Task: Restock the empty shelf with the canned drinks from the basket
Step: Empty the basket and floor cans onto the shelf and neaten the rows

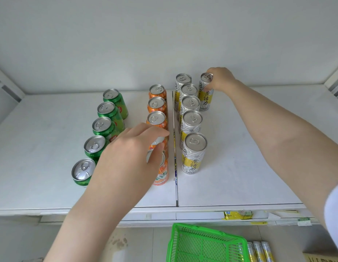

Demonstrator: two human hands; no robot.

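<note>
Three rows of cans stand on the white shelf (240, 167): green cans (94, 146) on the left, orange cans (156, 120) in the middle, tall silver-and-yellow cans (194, 152) on the right. My right hand (220, 79) is at the back, fingers closed around the top of a silver-and-yellow can (205, 95) that starts a second column. My left hand (130, 148) hovers over the two front orange cans (161, 174), fingers spread and touching their tops, partly hiding them. The green basket (202, 244) sits below the shelf and looks empty.
The shelf's front edge carries price-tag strips and a yellow label (236, 214). Three more silver-and-yellow cans (259, 252) lie to the right of the basket on the floor. A seam (174, 129) splits the shelf between the orange and silver rows. Bare shelf extends on the far left and right.
</note>
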